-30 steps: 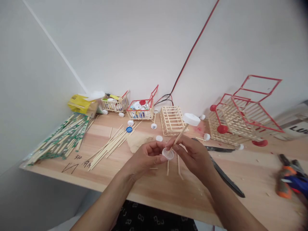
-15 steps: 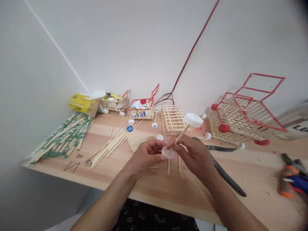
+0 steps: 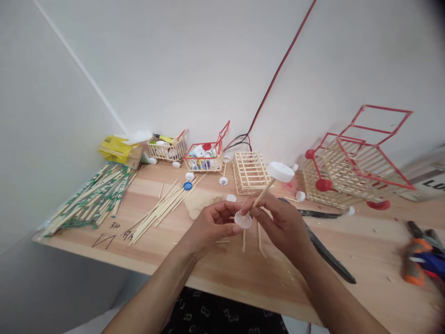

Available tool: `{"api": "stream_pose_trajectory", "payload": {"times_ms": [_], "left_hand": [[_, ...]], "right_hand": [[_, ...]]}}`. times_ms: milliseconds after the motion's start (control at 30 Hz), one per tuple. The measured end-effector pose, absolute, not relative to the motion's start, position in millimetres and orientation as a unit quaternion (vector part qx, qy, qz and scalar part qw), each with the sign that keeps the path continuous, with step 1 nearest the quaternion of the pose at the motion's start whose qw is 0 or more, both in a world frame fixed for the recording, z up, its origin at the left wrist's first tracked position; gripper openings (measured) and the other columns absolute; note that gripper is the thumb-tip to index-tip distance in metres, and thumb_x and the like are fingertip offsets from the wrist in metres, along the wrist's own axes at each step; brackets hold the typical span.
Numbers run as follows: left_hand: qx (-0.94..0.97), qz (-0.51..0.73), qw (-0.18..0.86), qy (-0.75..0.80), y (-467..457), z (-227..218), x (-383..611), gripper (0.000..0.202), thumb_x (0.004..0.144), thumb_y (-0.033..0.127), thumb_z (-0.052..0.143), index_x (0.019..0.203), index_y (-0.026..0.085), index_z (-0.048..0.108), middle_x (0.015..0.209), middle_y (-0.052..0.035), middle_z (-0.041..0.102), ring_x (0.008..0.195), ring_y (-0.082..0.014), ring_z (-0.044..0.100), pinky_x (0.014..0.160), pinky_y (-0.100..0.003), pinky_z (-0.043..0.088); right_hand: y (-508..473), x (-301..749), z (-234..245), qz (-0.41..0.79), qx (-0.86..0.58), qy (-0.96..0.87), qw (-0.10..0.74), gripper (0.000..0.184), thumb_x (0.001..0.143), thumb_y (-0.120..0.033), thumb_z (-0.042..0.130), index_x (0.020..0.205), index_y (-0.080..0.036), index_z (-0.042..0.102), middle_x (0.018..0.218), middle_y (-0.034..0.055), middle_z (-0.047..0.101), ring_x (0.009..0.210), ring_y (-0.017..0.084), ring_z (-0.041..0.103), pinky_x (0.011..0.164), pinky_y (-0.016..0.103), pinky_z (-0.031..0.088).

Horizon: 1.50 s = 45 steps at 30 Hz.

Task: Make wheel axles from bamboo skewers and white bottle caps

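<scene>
Between the thumb and fingers of my left hand (image 3: 216,223) is a white bottle cap (image 3: 243,220), its hollow side facing up. My right hand (image 3: 278,222) pinches a thin wooden stick (image 3: 263,194), which slants up to the right. On the stick's upper end sits a second white bottle cap (image 3: 280,171). The stick's lower end meets the inside of the cap in my left hand; whether it is fixed there I cannot tell. Just behind my hands, another white cap (image 3: 231,198) lies by a pale, flat piece (image 3: 196,204).
Loose sticks (image 3: 158,215) and a green-printed bag of sticks (image 3: 92,197) lie left. Small stick carts (image 3: 203,160) and a stick basket (image 3: 251,172) line the wall. Right are a large red-trimmed cart (image 3: 354,162), a long black-handled tool (image 3: 328,255) and orange-handled pliers (image 3: 413,273).
Both hands keep their grips almost in place. The upper cap and stick have shifted very slightly, up and to the right.
</scene>
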<state>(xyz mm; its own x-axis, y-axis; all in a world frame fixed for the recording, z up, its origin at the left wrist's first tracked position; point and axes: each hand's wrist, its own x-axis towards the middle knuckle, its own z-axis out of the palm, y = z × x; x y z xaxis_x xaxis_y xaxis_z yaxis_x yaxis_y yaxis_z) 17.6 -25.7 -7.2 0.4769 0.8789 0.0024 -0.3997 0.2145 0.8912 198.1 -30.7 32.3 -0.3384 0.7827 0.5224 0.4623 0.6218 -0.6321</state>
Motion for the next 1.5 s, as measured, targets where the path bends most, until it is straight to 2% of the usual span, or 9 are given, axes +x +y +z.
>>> {"api": "stream_pose_trajectory", "payload": {"times_ms": [100,300,500,667,800,1000,1367,1433,1500], "left_hand": [[0.460,0.428,0.732,0.262,-26.1,-4.1,17.0,0.049,0.063,0.016,0.081,0.109,0.021,0.065,0.109,-0.0067,0.064,0.092,-0.0164,0.060,0.077,-0.025,0.046],[0.480,0.440,0.714,0.257,-25.7,-3.9,16.8,0.049,0.065,0.013,0.080,0.110,0.022,0.063,0.111,-0.0057,0.062,0.093,-0.0160,0.059,0.081,-0.027,0.046],[0.480,0.438,0.713,0.264,-25.3,-3.9,15.4,0.048,0.068,0.016,0.078,0.112,0.022,0.060,0.114,-0.0080,0.061,0.096,-0.0165,0.059,0.083,-0.028,0.045],[0.471,0.460,0.699,0.278,-25.2,-4.9,14.0,0.043,0.073,0.021,0.075,0.113,0.020,0.060,0.114,-0.0100,0.061,0.104,-0.0211,0.057,0.085,-0.031,0.045],[0.475,0.494,0.664,0.297,-23.1,-9.0,13.6,0.034,0.075,0.025,0.073,0.107,0.018,0.064,0.092,-0.0051,0.063,0.085,-0.0146,0.059,0.076,-0.026,0.045],[0.451,0.553,0.627,0.312,-22.3,-10.8,13.4,0.020,0.080,0.030,0.067,0.093,0.015,0.067,0.064,0.0010,0.055,0.062,-0.0095,0.050,0.062,-0.021,0.038],[0.406,0.621,0.599,0.302,-23.5,-6.2,13.5,0.020,0.086,0.034,0.060,0.095,0.016,0.063,0.050,0.0084,0.030,0.048,-0.0061,0.030,0.052,-0.020,0.031],[0.411,0.615,0.589,0.325,-23.3,-6.1,13.3,0.021,0.086,0.035,0.060,0.095,0.016,0.063,0.049,0.0086,0.032,0.047,-0.0058,0.031,0.051,-0.019,0.031],[0.429,0.600,0.570,0.362,-23.4,-5.9,13.9,0.021,0.083,0.034,0.064,0.095,0.017,0.063,0.054,0.0067,0.042,0.050,-0.0058,0.038,0.052,-0.019,0.033]], "right_hand": [[-30.1,199.4,33.3,0.185,-0.398,-0.791,0.427,0.018,0.093,-0.025,0.048,0.089,-0.023,0.066,0.087,0.0019,0.069,0.077,0.015,0.061,0.070,0.028,0.044],[-29.7,200.5,33.7,0.191,-0.397,-0.785,0.436,0.017,0.093,-0.023,0.048,0.089,-0.023,0.064,0.089,0.0017,0.068,0.079,0.015,0.061,0.071,0.027,0.043],[-29.3,200.2,32.4,0.192,-0.395,-0.785,0.437,0.016,0.092,-0.022,0.049,0.089,-0.023,0.065,0.088,0.0015,0.069,0.080,0.015,0.062,0.072,0.027,0.044],[-28.7,202.3,32.0,0.185,-0.405,-0.782,0.436,0.016,0.093,-0.024,0.048,0.089,-0.023,0.064,0.089,0.0022,0.069,0.081,0.016,0.063,0.073,0.028,0.045],[-28.5,205.0,33.0,0.169,-0.418,-0.774,0.445,0.017,0.093,-0.025,0.047,0.087,-0.022,0.062,0.086,0.0023,0.068,0.080,0.016,0.063,0.072,0.028,0.045],[-28.0,204.7,34.1,0.154,-0.411,-0.773,0.457,0.016,0.092,-0.020,0.048,0.085,-0.023,0.062,0.081,-0.0011,0.066,0.077,0.013,0.061,0.071,0.024,0.043],[-26.4,208.0,32.8,0.169,-0.420,-0.758,0.469,0.015,0.093,-0.021,0.048,0.086,-0.023,0.061,0.084,-0.0017,0.065,0.079,0.011,0.060,0.073,0.023,0.042],[-25.5,207.5,32.3,0.172,-0.422,-0.756,0.470,0.016,0.093,-0.021,0.048,0.085,-0.023,0.061,0.084,-0.0017,0.065,0.079,0.011,0.060,0.073,0.023,0.042],[-24.9,206.4,31.2,0.175,-0.424,-0.758,0.464,0.016,0.093,-0.021,0.048,0.084,-0.023,0.061,0.083,-0.0014,0.065,0.079,0.011,0.060,0.073,0.023,0.042]]}}
